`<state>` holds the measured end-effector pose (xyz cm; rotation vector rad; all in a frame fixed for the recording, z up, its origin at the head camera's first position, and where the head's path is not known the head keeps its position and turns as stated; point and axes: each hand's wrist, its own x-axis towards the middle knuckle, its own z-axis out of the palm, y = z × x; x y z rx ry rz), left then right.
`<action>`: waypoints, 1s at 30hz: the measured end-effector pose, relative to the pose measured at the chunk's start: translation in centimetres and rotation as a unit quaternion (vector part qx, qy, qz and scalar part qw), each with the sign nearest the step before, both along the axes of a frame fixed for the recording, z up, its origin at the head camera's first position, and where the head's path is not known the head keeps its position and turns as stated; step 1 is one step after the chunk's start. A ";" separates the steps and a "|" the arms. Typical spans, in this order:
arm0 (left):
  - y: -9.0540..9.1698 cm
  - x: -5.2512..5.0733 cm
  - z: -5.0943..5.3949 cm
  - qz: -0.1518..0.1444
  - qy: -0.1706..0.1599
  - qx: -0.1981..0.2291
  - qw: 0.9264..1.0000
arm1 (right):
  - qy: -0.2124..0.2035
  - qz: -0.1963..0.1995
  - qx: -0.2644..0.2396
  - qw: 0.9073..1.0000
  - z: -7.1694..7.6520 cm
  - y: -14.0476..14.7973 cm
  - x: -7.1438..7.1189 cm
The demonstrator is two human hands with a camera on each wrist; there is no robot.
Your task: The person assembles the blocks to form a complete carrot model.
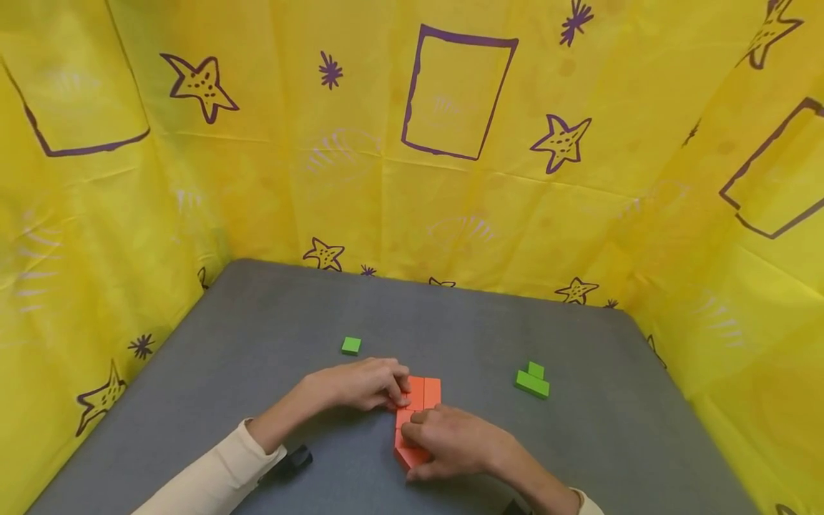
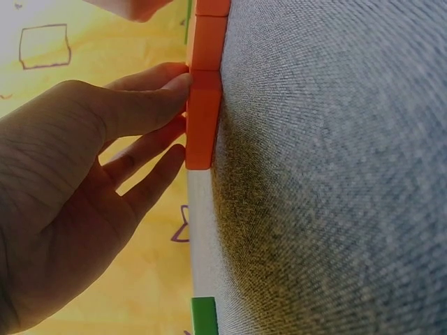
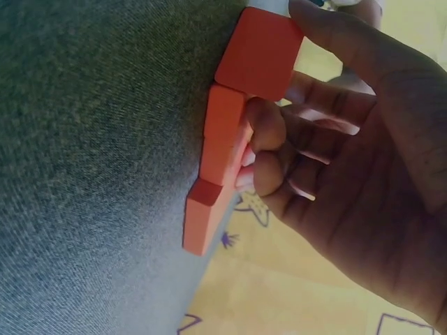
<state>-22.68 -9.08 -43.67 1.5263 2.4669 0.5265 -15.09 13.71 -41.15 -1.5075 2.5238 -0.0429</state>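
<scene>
Several orange blocks (image 1: 433, 391) lie side by side in a long group on the grey table. At the far left part of the group, my left hand (image 1: 368, 383) touches the blocks with its fingertips. In the left wrist view, its thumb and loosely extended fingers meet the upper edge of a long orange block (image 2: 202, 125). My right hand (image 1: 465, 440) covers part of the near end. The right wrist view shows its thumb and forefinger about the end block (image 3: 258, 54), other fingers bent over the neighbouring blocks. My palm hides some blocks in the head view.
One small green block (image 1: 350, 346) lies beyond my left hand. To the right, a long green block (image 1: 531, 385) touches a smaller green block (image 1: 536, 370). A yellow patterned curtain (image 1: 360, 186) stands along the table's back and sides.
</scene>
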 end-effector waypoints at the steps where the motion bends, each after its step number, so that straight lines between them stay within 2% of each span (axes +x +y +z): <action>1: 0.0 0.0 0.0 0.000 0.000 0.000 1.000 | -0.005 -0.001 0.000 1.000 0.0 0.0 -0.1; 7: 0.0 0.0 0.1 0.000 0.003 0.000 1.000 | -0.040 -0.007 -0.008 0.999 0.2 0.1 -0.4; 11: 0.1 -0.1 0.3 0.003 0.009 -0.005 1.000 | -0.044 -0.006 -0.012 0.999 0.3 0.1 -0.5; 17: 0.4 0.4 0.5 -0.010 0.055 -0.021 0.998 | -0.095 -0.039 -0.014 0.995 1.1 0.6 -1.4; 23: 0.6 0.7 0.7 -0.025 0.085 -0.024 0.996 | -0.099 -0.091 -0.011 0.991 3.8 3.0 -3.6; 25: 0.6 0.8 0.9 -0.032 0.092 -0.027 0.995 | -0.117 -0.125 -0.007 0.985 5.1 4.3 -4.5; 30: 0.7 1.2 1.4 -0.042 0.099 -0.050 0.993 | -0.172 -0.203 -0.015 0.964 7.4 8.1 -7.4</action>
